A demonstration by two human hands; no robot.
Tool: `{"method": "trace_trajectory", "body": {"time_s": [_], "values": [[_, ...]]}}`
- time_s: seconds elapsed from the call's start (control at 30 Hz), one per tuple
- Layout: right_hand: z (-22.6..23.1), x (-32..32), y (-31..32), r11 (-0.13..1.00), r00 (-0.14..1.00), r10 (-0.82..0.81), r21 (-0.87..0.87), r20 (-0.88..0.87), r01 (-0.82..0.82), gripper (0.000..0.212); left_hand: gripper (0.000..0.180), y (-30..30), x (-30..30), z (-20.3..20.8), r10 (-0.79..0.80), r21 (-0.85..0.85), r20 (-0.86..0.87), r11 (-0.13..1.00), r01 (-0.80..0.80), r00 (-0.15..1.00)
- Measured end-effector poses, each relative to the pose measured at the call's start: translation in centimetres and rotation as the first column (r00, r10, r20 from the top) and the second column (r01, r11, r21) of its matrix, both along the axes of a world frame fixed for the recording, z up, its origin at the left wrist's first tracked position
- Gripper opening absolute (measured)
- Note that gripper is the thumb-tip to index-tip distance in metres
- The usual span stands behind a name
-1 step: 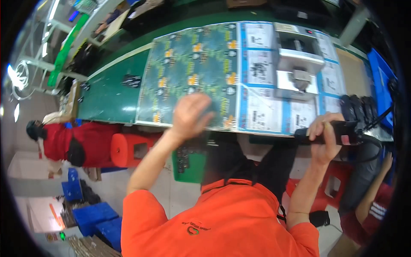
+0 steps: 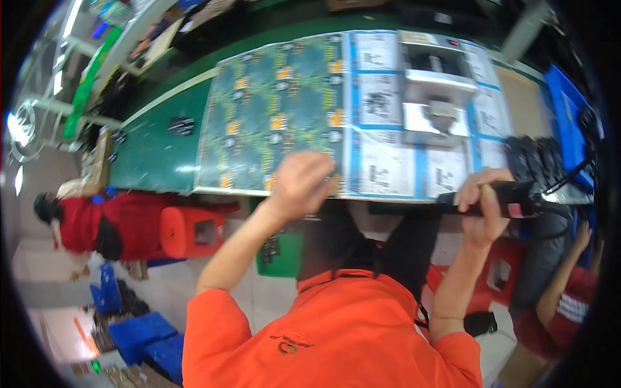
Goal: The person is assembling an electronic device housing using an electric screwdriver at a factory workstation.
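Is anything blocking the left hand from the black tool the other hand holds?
Nothing visible stands between the left hand and the black tool in the right hand; the silver machine sits farther back.

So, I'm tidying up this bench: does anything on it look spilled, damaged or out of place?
No spill or damage shows. A small dark bundle on the green tabletop looks a little stray, lying by itself left of the patterned sheet, though it's too blurred to identify. The black device in the right hand shows nothing odd.
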State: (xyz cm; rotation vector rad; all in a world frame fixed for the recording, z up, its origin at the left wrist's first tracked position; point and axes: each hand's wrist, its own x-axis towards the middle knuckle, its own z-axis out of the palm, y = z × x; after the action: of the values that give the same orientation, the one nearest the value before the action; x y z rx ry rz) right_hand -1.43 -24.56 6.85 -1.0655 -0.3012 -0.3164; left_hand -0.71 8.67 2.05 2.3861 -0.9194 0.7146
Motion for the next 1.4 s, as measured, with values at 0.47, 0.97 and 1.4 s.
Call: {"method": "trace_trajectory", "body": {"time_s": [0.47, 0.97, 1.4], "values": [[3.4, -8.9, -10.2, 0.988, 0.997, -0.027, -0.15, 0.067, 0.037, 0.038, 0.079, -37.7, 12.8, 0.5, -0.01, -0.111, -0.615, 0.991, -0.074, 0.788], [6.3, -3.4, -9.1, 0.988, 0.906, -0.14, -0.003, 0.398, 0.154, 0.035, 0.033, -21.2, 1.9, 0.1, -0.557, -0.734, -0.673, 0.582, -0.349, 0.487], [4.7, 9.0, 4.3, 0.902, 0.893, -0.238, -0.255, 0.382, 0.349, 0.012, 0.032, -11.0, -0.8, -1.3, -0.855, -0.662, -0.378, -0.019, -0.75, 0.356]]}}
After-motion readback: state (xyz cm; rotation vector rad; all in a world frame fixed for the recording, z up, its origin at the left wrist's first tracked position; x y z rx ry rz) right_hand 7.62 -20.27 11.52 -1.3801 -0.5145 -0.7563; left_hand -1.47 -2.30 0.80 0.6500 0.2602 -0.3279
